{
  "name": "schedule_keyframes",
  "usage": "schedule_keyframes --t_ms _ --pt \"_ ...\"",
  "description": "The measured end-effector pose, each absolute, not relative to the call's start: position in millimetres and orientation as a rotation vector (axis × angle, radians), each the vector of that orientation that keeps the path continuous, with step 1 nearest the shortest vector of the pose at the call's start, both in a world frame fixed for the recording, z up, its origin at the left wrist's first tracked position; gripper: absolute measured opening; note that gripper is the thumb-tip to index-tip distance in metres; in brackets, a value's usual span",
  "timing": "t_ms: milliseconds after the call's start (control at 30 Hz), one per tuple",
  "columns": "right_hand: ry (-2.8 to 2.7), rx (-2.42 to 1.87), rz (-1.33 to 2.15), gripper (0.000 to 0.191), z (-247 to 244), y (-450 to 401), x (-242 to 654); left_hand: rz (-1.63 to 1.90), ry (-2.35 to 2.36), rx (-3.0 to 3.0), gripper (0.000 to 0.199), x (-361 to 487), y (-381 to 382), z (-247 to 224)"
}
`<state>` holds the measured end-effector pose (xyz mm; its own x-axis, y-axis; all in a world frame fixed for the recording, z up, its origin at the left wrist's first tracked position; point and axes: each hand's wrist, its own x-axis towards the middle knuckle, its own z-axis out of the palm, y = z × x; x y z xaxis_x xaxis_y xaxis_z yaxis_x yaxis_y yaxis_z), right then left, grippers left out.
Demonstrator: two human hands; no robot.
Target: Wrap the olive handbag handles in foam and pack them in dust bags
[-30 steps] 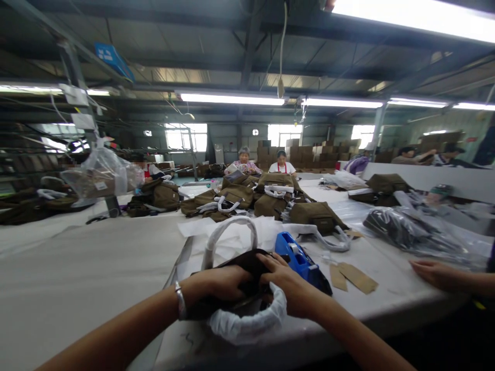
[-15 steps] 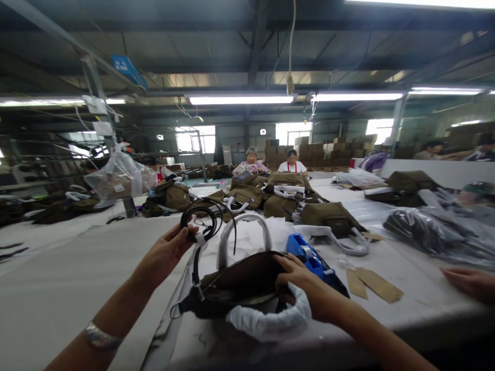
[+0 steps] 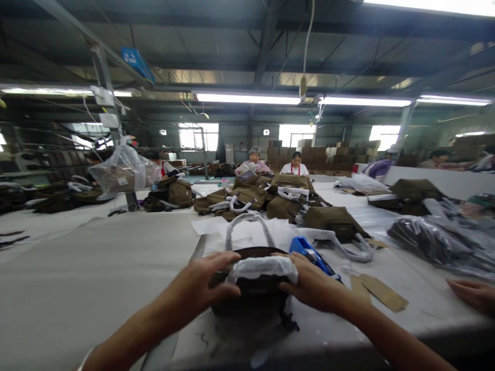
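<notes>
A dark olive handbag [image 3: 255,304] stands upright on the white-covered table before me. One white-wrapped handle [image 3: 263,265] lies across its near side, and the other wrapped handle [image 3: 249,219] arches up behind the opening. My left hand [image 3: 211,281] is closed on the bag's left upper edge, thumb on the near face. At the opposite end, my right hand [image 3: 305,281] grips the right upper edge, its fingertips over the rim. The inside of the bag is mostly hidden. A small black piece hangs low on the bag's right side.
Just beyond my right hand is a blue tape dispenser [image 3: 313,255]. Brown paper tags [image 3: 384,292] lie to its right. Olive bags [image 3: 247,196] are piled farther back, and a plastic-wrapped bag [image 3: 425,239] lies right. Another person's hand [image 3: 472,293] rests at the right edge.
My left hand has let go of the coiled black strap, now out of sight, and has come down onto the bag. The bag has turned to face me squarely and stands more upright.
</notes>
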<state>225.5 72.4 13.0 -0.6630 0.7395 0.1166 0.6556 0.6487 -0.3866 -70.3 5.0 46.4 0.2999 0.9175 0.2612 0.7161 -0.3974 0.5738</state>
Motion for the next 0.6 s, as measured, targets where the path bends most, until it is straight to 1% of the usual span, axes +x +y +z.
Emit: schedule_keyframes --t_ms 33,67,100,133,167,233,333,367,433,500,567,600 --pt "-2.619 -1.129 0.450 0.046 14.6 73.7 223.8 0.686 1.479 2.304 0.075 -59.0 -0.6 42.6" --pt "-2.640 -1.137 0.427 0.041 16.6 74.1 221.8 0.608 1.509 2.346 0.087 -49.2 -2.8 36.6" --pt "-2.663 -1.156 0.393 0.034 18.8 73.5 219.7 0.556 1.547 2.376 0.096 -41.3 -2.1 29.1" --pt "-2.688 -1.186 0.359 0.028 21.4 71.9 218.0 0.524 1.592 2.412 0.096 -35.3 0.8 20.8" --pt "-2.709 -1.225 0.340 0.023 24.6 69.6 217.0 0.496 1.632 2.458 0.090 -31.1 5.1 12.5" --pt "-2.754 -1.250 0.384 0.023 32.9 64.3 217.9 0.450 1.691 2.557 0.068 -26.7 14.4 -1.5" --pt "-2.835 -1.118 0.622 0.043 50.5 62.2 223.7 0.423 1.726 2.644 0.018 -24.0 23.2 -12.8" --pt "-2.870 -1.058 0.715 0.046 56.3 64.8 224.8 0.428 1.706 2.663 0.005 -23.3 24.4 -14.5" --pt "-2.911 -1.004 0.910 0.048 63.6 75.1 221.9 0.456 1.645 2.718 0.011 -21.7 25.6 -17.2" --pt "-2.917 -0.995 1.090 0.050 60.6 89.8 209.7 0.496 1.584 2.762 0.014 -21.0 26.6 -21.0" --pt "-2.952 -0.976 1.134 0.049 46.1 103.8 188.8 0.568 1.497 2.832 0.014 -21.8 28.2 -27.2" --pt "-2.994 -0.972 1.104 0.044 35.6 109.4 176.1 0.632 1.418 2.896 0.014 -22.7 29.1 -31.1"
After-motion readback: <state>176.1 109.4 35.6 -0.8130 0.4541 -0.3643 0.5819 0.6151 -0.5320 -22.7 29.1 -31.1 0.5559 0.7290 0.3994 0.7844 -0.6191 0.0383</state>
